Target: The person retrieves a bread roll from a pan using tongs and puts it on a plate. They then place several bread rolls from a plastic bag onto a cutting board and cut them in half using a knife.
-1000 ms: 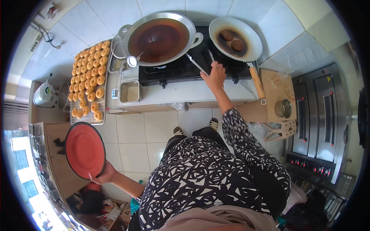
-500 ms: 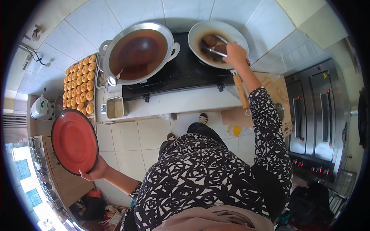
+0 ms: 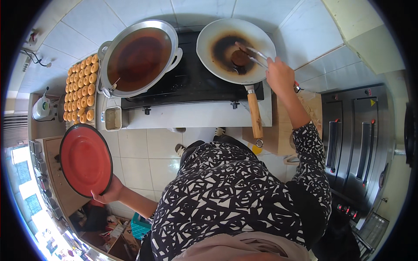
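Note:
My left hand (image 3: 109,191) grips the lower edge of a red plate (image 3: 85,158) with a black rim, tilted beside the left counter, nothing on it. In my right hand (image 3: 280,77) is a pair of metal tongs (image 3: 257,53), reaching into a white frying pan (image 3: 208,56) with a wooden handle (image 3: 255,111). One round brown patty (image 3: 240,58) lies in the pan under the tongs. At the tong tips a second brown piece (image 3: 240,45) shows edge-on; whether it is fully pinched I cannot tell. Dark browned residue covers the pan's middle.
A large wok (image 3: 172,39) of reddish-brown oil stands left on the black stove (image 3: 191,76), a round dial (image 3: 107,92) at its rim. Left of it, a tray holds rows of doughnuts (image 3: 81,89). A small metal tin (image 3: 113,118) is near. At right stands a steel oven (image 3: 363,130).
The view has shifted, moving the stove and pan leftward in it. One patty, flat in the pan before, now shows edge-on at the tong tips. The plate stays in my left hand.

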`<action>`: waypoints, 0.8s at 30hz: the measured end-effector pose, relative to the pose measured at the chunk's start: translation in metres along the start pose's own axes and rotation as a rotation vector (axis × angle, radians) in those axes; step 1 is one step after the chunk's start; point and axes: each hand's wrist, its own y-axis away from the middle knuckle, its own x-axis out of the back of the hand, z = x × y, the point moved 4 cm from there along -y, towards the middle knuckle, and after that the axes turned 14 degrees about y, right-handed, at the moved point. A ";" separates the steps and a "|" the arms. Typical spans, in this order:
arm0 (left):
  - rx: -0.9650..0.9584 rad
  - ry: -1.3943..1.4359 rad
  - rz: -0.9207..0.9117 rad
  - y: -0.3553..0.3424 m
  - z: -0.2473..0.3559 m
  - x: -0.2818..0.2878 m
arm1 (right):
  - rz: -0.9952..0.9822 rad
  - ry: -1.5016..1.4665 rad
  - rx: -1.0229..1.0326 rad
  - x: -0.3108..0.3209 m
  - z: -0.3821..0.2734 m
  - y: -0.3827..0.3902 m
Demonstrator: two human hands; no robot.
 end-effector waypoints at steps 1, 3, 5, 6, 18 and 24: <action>0.017 0.001 -0.018 0.003 -0.005 -0.002 | 0.001 0.001 0.001 0.000 0.000 0.004; 0.036 0.014 -0.006 0.007 -0.014 -0.006 | -0.044 0.025 0.099 -0.002 -0.005 0.007; 0.055 0.017 0.008 0.010 -0.021 -0.009 | -0.051 0.018 0.107 0.000 -0.005 0.008; 0.067 0.017 -0.004 0.012 -0.024 -0.012 | -0.080 0.011 0.112 0.000 -0.004 0.008; 0.066 -0.004 0.005 0.036 -0.023 -0.017 | -0.016 0.038 0.142 0.007 -0.013 0.012; 0.037 0.004 0.022 0.044 -0.020 -0.015 | 0.074 0.114 0.096 -0.010 -0.012 0.003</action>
